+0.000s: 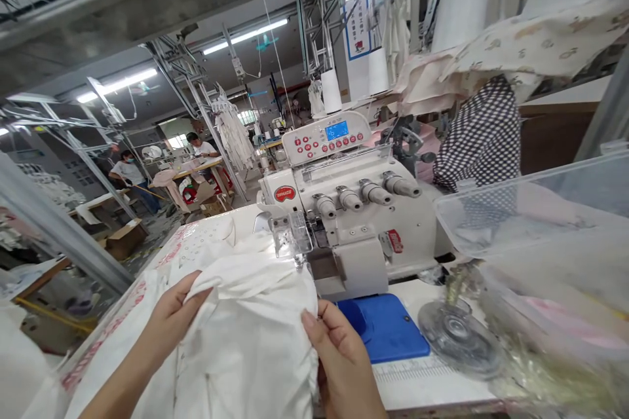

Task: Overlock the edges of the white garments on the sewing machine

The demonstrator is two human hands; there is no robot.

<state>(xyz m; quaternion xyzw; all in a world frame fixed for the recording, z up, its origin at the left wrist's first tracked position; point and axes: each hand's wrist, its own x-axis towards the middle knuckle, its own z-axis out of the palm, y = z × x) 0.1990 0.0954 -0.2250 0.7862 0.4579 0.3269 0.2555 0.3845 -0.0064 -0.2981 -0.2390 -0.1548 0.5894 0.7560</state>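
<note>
A white fabric piece (246, 347) lies bunched on the table, its far edge at the presser foot of a white overlock sewing machine (354, 229). My left hand (179, 311) pinches a fold of it on the left side. On the right, my right hand (344, 353) is closed on the fabric's right edge, thumb on top and fingers curled. Both hands are nearer to me than the needle area. A clear guard (291, 236) covers part of the needle area, and I cannot make out the needle.
A blue plate (388, 327) lies right of my right hand, beside a clear plastic disc (459, 334). Clear plastic boxes (540, 209) stand at the right. Checked cloth (479, 131) hangs behind. Thread cones (331, 90) rise above the machine. Two people work in the left background.
</note>
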